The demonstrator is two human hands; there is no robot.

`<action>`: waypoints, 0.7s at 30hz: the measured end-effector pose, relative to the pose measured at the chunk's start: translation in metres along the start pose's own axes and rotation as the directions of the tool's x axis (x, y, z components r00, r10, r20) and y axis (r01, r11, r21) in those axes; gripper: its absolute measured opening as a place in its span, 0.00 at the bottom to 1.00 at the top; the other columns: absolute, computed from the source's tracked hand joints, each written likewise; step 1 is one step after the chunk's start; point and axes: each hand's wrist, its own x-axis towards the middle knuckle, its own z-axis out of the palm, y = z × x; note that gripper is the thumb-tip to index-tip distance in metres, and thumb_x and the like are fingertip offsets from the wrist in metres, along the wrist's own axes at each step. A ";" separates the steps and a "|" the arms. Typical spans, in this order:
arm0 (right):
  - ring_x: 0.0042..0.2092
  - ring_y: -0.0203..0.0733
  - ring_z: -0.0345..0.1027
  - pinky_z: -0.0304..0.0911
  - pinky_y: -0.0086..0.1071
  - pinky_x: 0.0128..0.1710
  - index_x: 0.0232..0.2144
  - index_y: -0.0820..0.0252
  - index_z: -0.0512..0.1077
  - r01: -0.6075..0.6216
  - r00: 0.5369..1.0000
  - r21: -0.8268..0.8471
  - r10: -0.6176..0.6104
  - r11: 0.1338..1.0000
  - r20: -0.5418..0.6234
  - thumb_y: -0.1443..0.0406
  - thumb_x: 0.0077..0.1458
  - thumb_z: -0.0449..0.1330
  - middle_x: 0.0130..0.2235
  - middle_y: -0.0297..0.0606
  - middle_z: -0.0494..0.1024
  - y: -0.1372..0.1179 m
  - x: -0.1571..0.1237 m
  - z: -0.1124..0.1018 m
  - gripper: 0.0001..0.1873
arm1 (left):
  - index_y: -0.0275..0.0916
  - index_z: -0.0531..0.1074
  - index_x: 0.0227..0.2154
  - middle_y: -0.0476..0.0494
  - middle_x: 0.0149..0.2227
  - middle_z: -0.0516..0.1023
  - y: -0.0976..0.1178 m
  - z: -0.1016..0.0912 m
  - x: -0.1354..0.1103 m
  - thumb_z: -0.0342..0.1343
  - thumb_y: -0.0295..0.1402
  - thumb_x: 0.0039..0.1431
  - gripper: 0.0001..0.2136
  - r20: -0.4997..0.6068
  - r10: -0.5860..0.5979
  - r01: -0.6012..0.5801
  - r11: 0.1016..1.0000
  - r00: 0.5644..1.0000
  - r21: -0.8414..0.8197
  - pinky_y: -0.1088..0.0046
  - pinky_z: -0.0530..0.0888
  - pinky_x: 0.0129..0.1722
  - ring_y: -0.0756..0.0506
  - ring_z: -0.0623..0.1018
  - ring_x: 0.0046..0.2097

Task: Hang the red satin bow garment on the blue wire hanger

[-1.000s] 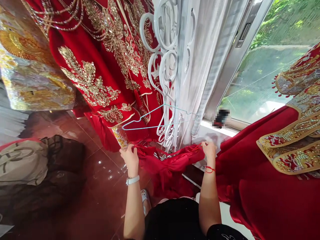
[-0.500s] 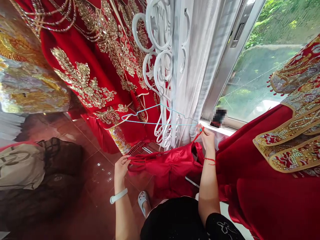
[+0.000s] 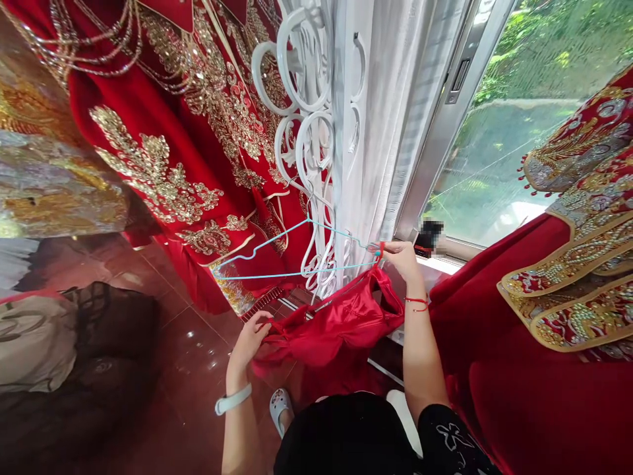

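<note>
A light blue wire hanger hangs from a white scrolled metal rack. I hold a plain red satin garment just below it. My right hand pinches a thin red strap of the garment against the hanger's right end. Lower down, my left hand grips the garment's left edge. A white band sits on my left wrist and a red string on my right.
Red gowns with gold embroidery hang behind the rack, and another red embroidered gown fills the right side. A white curtain and a window stand behind. A dark bag lies on the glossy red-brown floor at left.
My right hand rose with the strap up to the hanger's right end. My left hand dropped lower with the garment's left edge. The hanger tilted slightly.
</note>
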 end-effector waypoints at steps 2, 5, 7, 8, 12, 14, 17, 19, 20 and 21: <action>0.38 0.53 0.82 0.77 0.46 0.45 0.25 0.58 0.84 -0.021 0.998 -0.028 0.023 0.999 0.065 0.51 0.36 0.76 0.29 0.41 0.85 -0.005 0.004 0.012 0.18 | 0.40 0.71 0.37 0.50 0.27 0.77 -0.004 -0.002 -0.002 0.56 0.46 0.48 0.17 0.006 0.021 -0.021 0.996 1.000 0.085 0.71 0.70 0.31 0.46 0.75 0.29; 0.39 0.52 0.81 0.76 0.43 0.43 0.24 0.58 0.83 -0.007 0.989 -0.062 0.016 0.998 0.149 0.52 0.39 0.73 0.28 0.40 0.84 -0.010 0.008 0.031 0.15 | 0.41 0.75 0.36 0.45 0.34 0.82 -0.012 -0.008 -0.005 0.52 0.42 0.53 0.14 0.015 0.027 -0.030 0.966 1.000 0.256 0.68 0.74 0.38 0.43 0.80 0.35; 0.36 0.48 0.79 0.74 0.40 0.40 0.24 0.58 0.81 0.039 0.982 -0.106 -0.018 0.994 0.190 0.54 0.43 0.69 0.28 0.38 0.83 -0.012 0.007 0.041 0.13 | 0.41 0.78 0.33 0.43 0.36 0.84 -0.018 -0.009 -0.005 0.49 0.38 0.54 0.13 0.022 0.005 -0.013 0.927 1.000 0.376 0.67 0.74 0.43 0.41 0.81 0.39; 0.34 0.46 0.78 0.73 0.38 0.38 0.24 0.59 0.81 0.065 0.977 -0.132 -0.036 0.989 0.211 0.55 0.46 0.67 0.28 0.38 0.83 -0.013 0.006 0.044 0.13 | 0.42 0.78 0.31 0.42 0.36 0.84 -0.022 -0.008 -0.005 0.48 0.36 0.55 0.13 0.004 -0.005 0.002 0.905 1.000 0.425 0.66 0.74 0.44 0.40 0.81 0.40; 0.31 0.40 0.72 0.66 0.33 0.35 0.24 0.59 0.76 0.170 0.966 -0.315 -0.094 0.934 0.242 0.60 0.47 0.61 0.28 0.36 0.79 -0.019 0.001 0.045 0.09 | 0.41 0.79 0.29 0.37 0.38 0.84 -0.035 -0.001 -0.006 0.46 0.31 0.54 0.14 -0.230 0.067 0.054 0.872 0.971 0.486 0.65 0.74 0.46 0.39 0.81 0.41; 0.30 0.39 0.70 0.65 0.33 0.36 0.24 0.59 0.75 0.212 0.969 -0.446 -0.129 0.870 0.209 0.62 0.45 0.62 0.28 0.35 0.78 -0.023 0.000 0.042 0.06 | 0.40 0.78 0.29 0.36 0.38 0.83 -0.040 0.002 -0.005 0.46 0.31 0.55 0.14 -0.341 0.101 0.065 0.894 0.934 0.442 0.65 0.74 0.45 0.39 0.81 0.41; 0.33 0.43 0.70 0.67 0.37 0.39 0.28 0.59 0.76 0.248 0.967 -0.582 -0.236 0.775 0.098 0.61 0.47 0.65 0.31 0.39 0.79 -0.024 0.000 0.040 0.07 | 0.39 0.78 0.32 0.38 0.32 0.81 -0.043 0.004 0.001 0.47 0.32 0.55 0.13 -0.476 0.066 0.081 0.956 0.877 0.281 0.66 0.73 0.37 0.41 0.78 0.34; 0.37 0.47 0.70 0.68 0.40 0.43 0.38 0.59 0.78 0.292 0.940 -0.635 -0.339 0.715 0.051 0.61 0.52 0.63 0.37 0.42 0.79 -0.022 0.001 0.038 0.11 | 0.38 0.77 0.34 0.43 0.28 0.78 -0.039 0.003 0.009 0.49 0.33 0.54 0.11 -0.515 0.024 0.036 0.994 0.857 0.106 0.69 0.70 0.32 0.44 0.75 0.29; 0.40 0.48 0.69 0.68 0.42 0.45 0.43 0.58 0.78 0.324 0.922 -0.657 -0.383 0.681 0.057 0.62 0.55 0.61 0.39 0.43 0.79 -0.021 0.002 0.036 0.14 | 0.38 0.77 0.35 0.45 0.26 0.76 -0.036 0.002 0.014 0.51 0.33 0.53 0.11 -0.504 -0.002 0.000 1.000 0.864 -0.003 0.71 0.70 0.30 0.45 0.73 0.27; 0.41 0.49 0.68 0.67 0.43 0.46 0.48 0.57 0.78 0.356 0.905 -0.677 -0.419 0.644 0.078 0.63 0.58 0.58 0.39 0.43 0.78 -0.020 0.003 0.034 0.17 | 0.37 0.77 0.38 0.46 0.26 0.76 -0.031 0.001 0.019 0.53 0.33 0.52 0.13 -0.471 -0.028 -0.035 0.992 0.882 -0.125 0.72 0.69 0.29 0.47 0.73 0.27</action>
